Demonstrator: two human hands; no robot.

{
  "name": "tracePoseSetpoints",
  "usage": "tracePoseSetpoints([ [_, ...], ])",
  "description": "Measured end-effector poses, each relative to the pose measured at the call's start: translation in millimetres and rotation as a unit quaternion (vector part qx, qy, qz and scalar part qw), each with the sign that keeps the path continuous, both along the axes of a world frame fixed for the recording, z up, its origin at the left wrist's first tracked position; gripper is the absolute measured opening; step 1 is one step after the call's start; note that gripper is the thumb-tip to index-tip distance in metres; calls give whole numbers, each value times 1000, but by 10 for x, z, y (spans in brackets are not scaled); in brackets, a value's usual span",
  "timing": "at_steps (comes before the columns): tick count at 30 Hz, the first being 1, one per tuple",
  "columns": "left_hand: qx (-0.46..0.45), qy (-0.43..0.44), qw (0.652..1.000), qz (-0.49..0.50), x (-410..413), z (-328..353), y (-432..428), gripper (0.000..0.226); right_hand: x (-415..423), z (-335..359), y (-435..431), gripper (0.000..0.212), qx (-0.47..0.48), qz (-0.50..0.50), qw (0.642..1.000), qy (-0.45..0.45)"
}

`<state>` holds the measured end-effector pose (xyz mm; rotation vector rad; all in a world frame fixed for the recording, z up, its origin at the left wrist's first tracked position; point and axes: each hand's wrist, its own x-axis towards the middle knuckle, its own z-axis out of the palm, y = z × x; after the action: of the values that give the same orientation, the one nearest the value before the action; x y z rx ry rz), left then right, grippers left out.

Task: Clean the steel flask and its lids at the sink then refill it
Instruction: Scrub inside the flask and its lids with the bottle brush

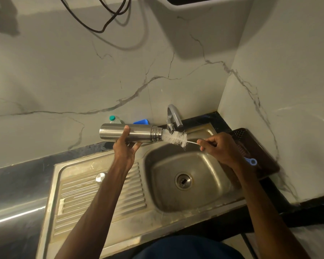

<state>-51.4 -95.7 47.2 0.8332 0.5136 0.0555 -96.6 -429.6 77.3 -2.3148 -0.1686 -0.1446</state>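
**Brushing out the flask at the sink**

- Flask (140,134): steel, held level in mid-frame, above the back left corner of the sink (157,174). Open threaded mouth points right, toward the tap (173,116).
- Left hand (124,146): grip clamped on the flask body from below, thumb over the top, fingers under.
- Bottle brush (175,137): white bristles, tip just in the mouth, most of the head outside.
- Right hand (220,146): grip pinched together on the wire stem just behind the bristles. The blue loop end of the handle sticks out past the wrist.
- No water stream from the tap that I can make out.
- One round steel lid (100,177) sits on the ribbed drainboard (101,199), lower left of the flask and well apart from it. No second lid in view.
- Behind the flask: a bottle with a green cap (112,118) and a blue object (141,121), against the wall. A dark tray (258,146) lies on the worktop (17,182), right of the sink.

Step, as I judge it: scrubbing the inside; lids and refill remain.

Doing it well:
- Keep stem and flask in one line so the wire doesn't bend at the neck.
- Push to the bottom, twist while drawing back.
- Shift the right hand further back on the stem, or the brush won't reach full depth.
- Tip the mouth slightly down over the basin so dirty water runs out, not down the wrist.
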Motion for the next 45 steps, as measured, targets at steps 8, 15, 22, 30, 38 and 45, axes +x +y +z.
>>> tracePoseSetpoints([
  [8, 38, 10, 997, -66, 0, -22, -80, 63, 30, -22, 137, 30, -5, 7, 1000, 12],
  [15, 48, 21, 995, -83, -1, 42, -116, 67, 10, 12, 178, 30, -5, -12, 1000, 3],
  [22, 43, 28, 996, -67, 57, 56, -108, 74, 22, 43, 104, 14, -1, 25, 999, -21],
  [30, 62, 56, 993, -83, 43, -12, -236, 67, -32, -6, 352, 17, -101, 0, 986, -132],
  [38, 55, 58, 995, -58, 43, 58, -209, 71, -169, 20, 515, 21, -36, 70, 991, -110],
  [45, 69, 51, 993, -86, 29, 59, -377, 61, -234, -8, 797, 24, 27, 67, 997, -27],
])
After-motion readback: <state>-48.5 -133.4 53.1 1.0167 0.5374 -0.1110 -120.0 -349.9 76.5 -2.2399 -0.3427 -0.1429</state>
